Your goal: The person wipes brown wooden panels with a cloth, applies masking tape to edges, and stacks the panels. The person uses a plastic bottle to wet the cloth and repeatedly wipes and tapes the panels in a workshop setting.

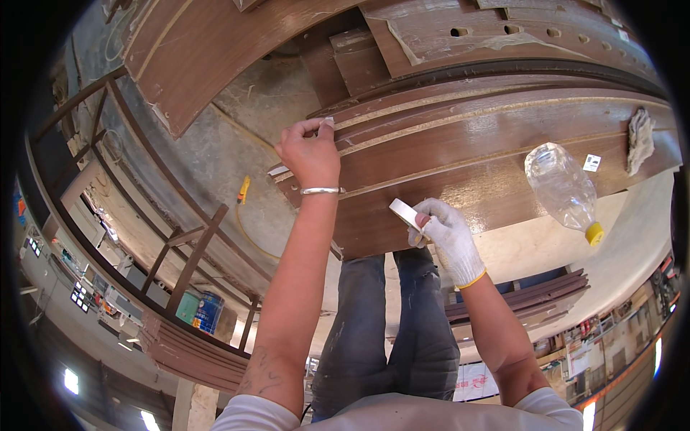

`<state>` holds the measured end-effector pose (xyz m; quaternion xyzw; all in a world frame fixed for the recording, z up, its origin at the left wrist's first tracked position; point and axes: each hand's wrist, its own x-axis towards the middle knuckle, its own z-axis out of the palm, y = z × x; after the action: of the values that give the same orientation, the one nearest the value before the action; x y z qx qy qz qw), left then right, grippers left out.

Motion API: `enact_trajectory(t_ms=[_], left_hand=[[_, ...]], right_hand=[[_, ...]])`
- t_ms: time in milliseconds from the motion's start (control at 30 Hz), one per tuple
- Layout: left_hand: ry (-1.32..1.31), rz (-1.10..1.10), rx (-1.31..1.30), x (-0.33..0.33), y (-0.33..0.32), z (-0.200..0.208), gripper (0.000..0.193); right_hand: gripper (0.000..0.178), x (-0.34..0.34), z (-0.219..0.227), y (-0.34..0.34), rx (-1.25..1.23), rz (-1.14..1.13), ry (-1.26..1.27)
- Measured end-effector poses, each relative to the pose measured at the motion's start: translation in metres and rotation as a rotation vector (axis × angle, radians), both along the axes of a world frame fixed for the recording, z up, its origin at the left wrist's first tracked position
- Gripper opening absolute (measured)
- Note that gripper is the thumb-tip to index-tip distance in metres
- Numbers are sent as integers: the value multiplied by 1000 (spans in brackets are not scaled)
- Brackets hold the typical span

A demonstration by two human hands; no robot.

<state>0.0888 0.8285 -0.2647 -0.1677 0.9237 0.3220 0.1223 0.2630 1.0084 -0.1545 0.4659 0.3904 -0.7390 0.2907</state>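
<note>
Tape roll (pixel 405 213), white, is in the gloved right hand (pixel 447 233), fingers and thumb curled round it, above the closest brown panel (pixel 363 224), just in from its near edge. Its long side slants far-left, kinda toward the bare left hand (pixel 310 152), well apart, thumb and index pinched on a whitish scrap (pixel 329 122). Can't tell if that touches wood.

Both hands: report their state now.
Left hand: closed, pinching a small whitish piece.
Right hand: closed, holding a white roll.
</note>
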Motion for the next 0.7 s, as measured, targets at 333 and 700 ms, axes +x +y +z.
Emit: enact_trajectory(t_ms=[333,700], left_hand=[[-290,214,301,-29,-7,9,22],[-23,-69,161,-20,-14,0,22]], right_hand=[[19,0,0,3,3,10,-21],[19,3,-1,8,-25,-6,6]])
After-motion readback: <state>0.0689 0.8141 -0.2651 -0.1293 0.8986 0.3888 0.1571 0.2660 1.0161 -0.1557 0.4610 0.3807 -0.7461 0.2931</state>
